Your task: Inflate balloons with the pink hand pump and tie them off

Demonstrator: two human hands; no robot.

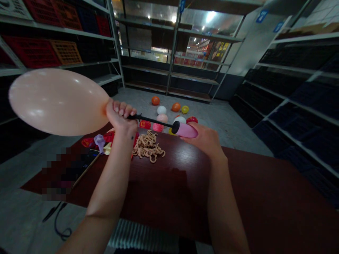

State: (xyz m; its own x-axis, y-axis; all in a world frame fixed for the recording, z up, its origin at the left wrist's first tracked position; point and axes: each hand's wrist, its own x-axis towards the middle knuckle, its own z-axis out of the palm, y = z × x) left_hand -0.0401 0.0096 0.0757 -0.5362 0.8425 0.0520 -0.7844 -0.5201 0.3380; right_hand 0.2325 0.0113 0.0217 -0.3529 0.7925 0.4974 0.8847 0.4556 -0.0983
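A large, inflated peach balloon [58,102] reaches out to the left from my left hand [120,113]. That hand is closed around the balloon's neck and the black nozzle end of a balloon pump. My right hand [205,139] grips the pump's pink barrel [186,129], and a dark rod [159,121] runs between the two hands. Below the rod, a heap of tan, curled balloon-like strands [148,145] lies on the dark red table [174,197]. Beside it, partly behind my left forearm, are uninflated balloons in red, lilac [99,143] and pale yellow.
On the floor beyond the table lie several small inflated balloons, among them an orange one [155,101] and a white one [161,110]. A thin stick [86,171] rests at the table's left. Shelving with crates [66,52] stands left; dark-filled racks stand right.
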